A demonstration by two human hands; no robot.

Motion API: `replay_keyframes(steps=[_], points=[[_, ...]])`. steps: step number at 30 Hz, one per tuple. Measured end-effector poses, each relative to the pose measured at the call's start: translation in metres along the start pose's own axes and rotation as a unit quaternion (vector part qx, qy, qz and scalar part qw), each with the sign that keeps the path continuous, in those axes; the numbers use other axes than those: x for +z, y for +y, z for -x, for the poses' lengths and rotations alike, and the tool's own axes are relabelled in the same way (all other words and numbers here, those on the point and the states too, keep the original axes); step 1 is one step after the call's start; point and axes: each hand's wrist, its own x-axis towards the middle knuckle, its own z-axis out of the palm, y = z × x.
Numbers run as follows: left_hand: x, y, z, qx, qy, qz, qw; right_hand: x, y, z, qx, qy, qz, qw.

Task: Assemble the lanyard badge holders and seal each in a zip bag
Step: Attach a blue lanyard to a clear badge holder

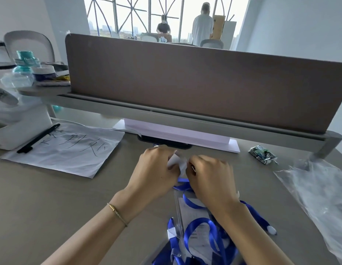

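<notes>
Hands meet mid-bench: I have my left hand (156,175) and right hand (210,178) both pinching a white card (174,162) between them, the blue lanyard (187,199) trailing toward six o'clock under my right wrist.

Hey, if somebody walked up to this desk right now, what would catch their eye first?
Probably the two hands, left and right, pinching a small white paper card together at the desk's middle. Just nearer the person lies a tangle of bright blue ribbon lanyards over clear plastic badge holders. Behind everything stands a wide brown fabric divider panel.
</notes>
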Motion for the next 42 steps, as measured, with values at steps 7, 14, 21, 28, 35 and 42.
replay_keyframes(steps=[7,14,21,28,35,42], points=[[0.007,-0.007,-0.002,-0.046,0.055,0.073,0.995,0.009,0.004,-0.001,0.098,-0.039,-0.148,0.983],[0.011,-0.01,-0.001,-0.132,0.131,0.199,0.962,-0.003,-0.007,-0.011,0.335,-0.164,-0.533,0.759],[0.008,0.002,0.002,-0.224,0.142,0.429,0.864,-0.004,-0.017,-0.008,0.292,-0.242,-0.574,0.726],[-0.006,0.002,-0.006,-0.318,0.108,0.574,0.747,-0.004,-0.017,-0.005,0.26,-0.276,-0.572,0.727],[-0.018,-0.002,-0.015,-0.313,-0.032,0.617,0.722,-0.011,0.0,-0.005,0.207,-0.347,-0.6,0.691],[-0.032,-0.015,-0.016,-0.319,-0.202,0.601,0.704,-0.02,0.022,-0.006,0.172,-0.374,-0.596,0.689]])
